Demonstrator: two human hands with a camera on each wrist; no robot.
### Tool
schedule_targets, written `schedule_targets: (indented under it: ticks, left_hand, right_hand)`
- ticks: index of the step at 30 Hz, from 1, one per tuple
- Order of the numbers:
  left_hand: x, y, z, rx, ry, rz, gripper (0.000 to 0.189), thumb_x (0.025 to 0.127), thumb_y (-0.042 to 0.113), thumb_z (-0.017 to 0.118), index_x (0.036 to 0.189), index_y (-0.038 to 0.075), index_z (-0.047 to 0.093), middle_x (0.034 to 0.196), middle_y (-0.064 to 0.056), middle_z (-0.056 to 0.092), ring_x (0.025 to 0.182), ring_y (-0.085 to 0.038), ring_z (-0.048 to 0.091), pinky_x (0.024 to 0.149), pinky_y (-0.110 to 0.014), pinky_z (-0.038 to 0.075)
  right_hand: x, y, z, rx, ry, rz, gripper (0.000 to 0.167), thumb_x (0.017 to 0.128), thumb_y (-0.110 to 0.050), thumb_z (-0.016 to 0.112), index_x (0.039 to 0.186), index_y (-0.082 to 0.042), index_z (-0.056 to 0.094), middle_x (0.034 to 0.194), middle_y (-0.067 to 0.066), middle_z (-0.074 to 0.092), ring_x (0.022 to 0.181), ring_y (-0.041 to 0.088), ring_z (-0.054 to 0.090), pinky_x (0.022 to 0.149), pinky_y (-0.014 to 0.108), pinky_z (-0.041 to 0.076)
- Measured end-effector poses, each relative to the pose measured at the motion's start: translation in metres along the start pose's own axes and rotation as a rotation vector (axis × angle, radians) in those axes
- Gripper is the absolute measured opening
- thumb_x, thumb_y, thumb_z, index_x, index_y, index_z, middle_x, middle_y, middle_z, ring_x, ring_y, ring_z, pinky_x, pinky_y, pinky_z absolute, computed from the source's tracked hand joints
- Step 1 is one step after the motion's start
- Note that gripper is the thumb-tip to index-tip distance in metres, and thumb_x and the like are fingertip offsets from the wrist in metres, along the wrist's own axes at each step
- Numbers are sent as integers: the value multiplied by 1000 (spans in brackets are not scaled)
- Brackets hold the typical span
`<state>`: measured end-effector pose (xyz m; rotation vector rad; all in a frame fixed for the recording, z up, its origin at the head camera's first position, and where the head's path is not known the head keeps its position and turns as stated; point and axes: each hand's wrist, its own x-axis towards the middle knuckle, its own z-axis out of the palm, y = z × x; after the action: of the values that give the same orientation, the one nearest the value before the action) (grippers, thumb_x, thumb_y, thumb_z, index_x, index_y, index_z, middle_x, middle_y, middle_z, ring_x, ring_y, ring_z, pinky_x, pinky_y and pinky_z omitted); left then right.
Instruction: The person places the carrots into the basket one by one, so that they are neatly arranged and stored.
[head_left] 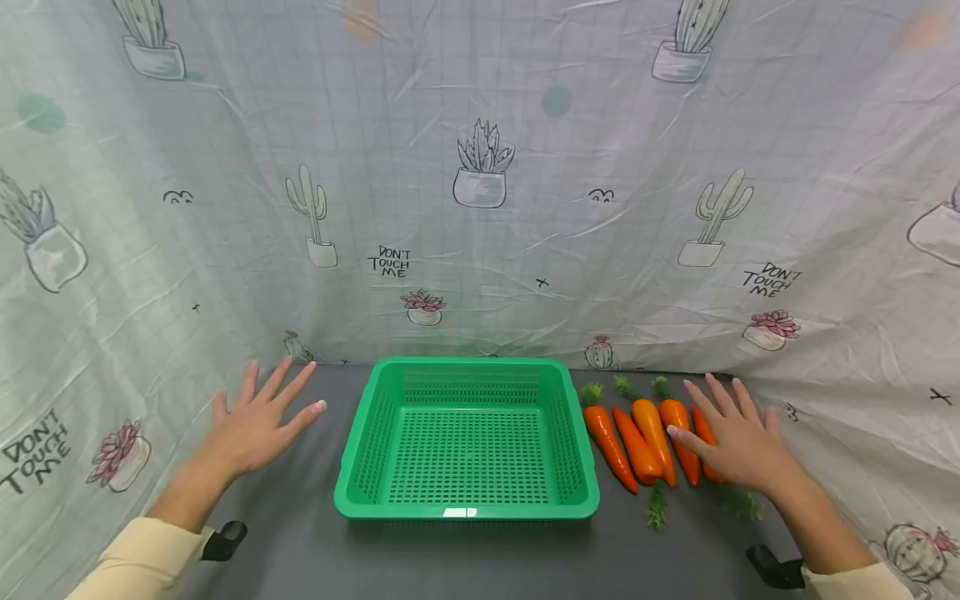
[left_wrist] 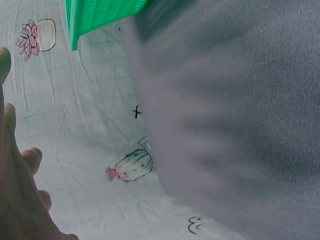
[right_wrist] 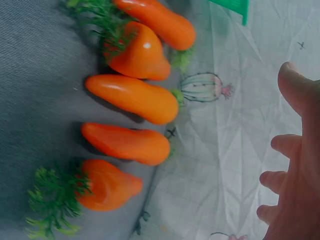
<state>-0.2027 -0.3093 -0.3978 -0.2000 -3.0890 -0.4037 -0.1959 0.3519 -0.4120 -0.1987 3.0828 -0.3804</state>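
Observation:
A green plastic basket (head_left: 468,510) with slotted walls and floor sits in the middle of the grey table, with nothing in it. To its right lie several orange toy carrots (head_left: 611,446) with green leafy tops, side by side and pointing different ways. My left hand (head_left: 258,425) is spread flat to the left of the basket, fingers straight, holding nothing. My right hand (head_left: 738,437) spreads its fingers over the rightmost carrot, partly covering it in the head view. In the right wrist view the carrots (right_wrist: 132,97) lie apart from the fingers (right_wrist: 287,145).
A pale cloth (head_left: 480,275) printed with potted cacti hangs behind the table and along both sides. The grey tabletop (head_left: 465,567) runs along the front of the basket. A black strap (head_left: 225,540) circles the left wrist, and another (head_left: 772,568) the right.

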Motion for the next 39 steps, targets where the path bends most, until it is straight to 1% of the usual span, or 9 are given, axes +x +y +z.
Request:
schedule_targets:
  ticks: [4, 11, 19, 22, 25, 29, 31, 35, 39]
  left_hand:
    - [1, 3, 4, -14, -2, -3, 79, 103, 71, 38, 168, 41, 5, 177, -14, 2, 157, -56, -13, 105, -91, -4]
    - [3, 2, 11, -4, 1, -2, 79, 103, 72, 38, 168, 40, 7, 177, -13, 5, 157, -57, -9, 105, -90, -4]
    - [4, 4, 20, -10, -5, 0, 79, 103, 73, 38, 168, 40, 9, 177, -12, 5, 158, -55, -11, 107, -89, -4]
    - [4, 4, 23, -18, 3, -1, 78, 102, 72, 39, 168, 41, 9, 177, -12, 5, 158, -55, -11, 107, -89, -5]
    - [4, 5, 26, -31, 8, 2, 78, 102, 71, 41, 168, 38, 13, 177, -11, 6, 159, -54, -10, 108, -89, -6]
    - [4, 8, 34, -32, 11, 5, 79, 102, 71, 42, 168, 36, 18, 177, -11, 8, 159, -53, -8, 109, -88, -4]
    - [4, 8, 37, -25, 13, 2, 78, 102, 71, 42, 168, 37, 17, 177, -12, 9, 160, -53, -7, 109, -88, -3]
    - [1, 6, 38, -18, 16, 1, 78, 102, 72, 40, 168, 37, 16, 177, -13, 10, 159, -53, -7, 111, -86, -2]
    - [-2, 8, 38, -23, 20, 4, 78, 102, 71, 42, 168, 35, 21, 176, -15, 13, 159, -55, -4, 114, -84, -2]
  right_hand:
    - [0, -1, 9, 4, 10, -16, 89, 101, -68, 49, 168, -16, 21, 173, 27, 8, 156, 58, -9, 103, 91, -2]
    - [2, -4, 24, 18, -10, -25, 88, 100, -69, 50, 168, -19, 23, 173, 26, 11, 156, 58, -4, 105, 90, -3]
    - [8, -12, 29, 15, -7, -45, 87, 100, -68, 51, 168, -19, 24, 174, 23, 8, 157, 57, -1, 106, 89, 0]
    - [11, -16, 32, 12, -7, -53, 87, 100, -68, 52, 167, -20, 25, 174, 22, 10, 157, 57, 1, 106, 89, 2]
    - [11, -19, 35, 8, -7, -48, 87, 100, -68, 53, 167, -21, 25, 174, 22, 13, 156, 57, 4, 106, 89, 2]
    - [9, -20, 38, 4, -12, -45, 87, 100, -67, 53, 167, -18, 27, 173, 23, 15, 156, 58, 5, 107, 89, 1]
    - [9, -21, 39, 13, -13, -56, 87, 100, -67, 53, 166, -16, 28, 173, 22, 14, 156, 57, 4, 106, 88, 1]
    - [13, -25, 44, 23, -10, -79, 87, 101, -67, 52, 166, -14, 28, 174, 22, 13, 157, 56, 4, 106, 88, 1]
    - [14, -30, 50, 22, -10, -88, 88, 100, -68, 52, 165, -13, 30, 173, 23, 14, 156, 56, 5, 106, 88, 1]
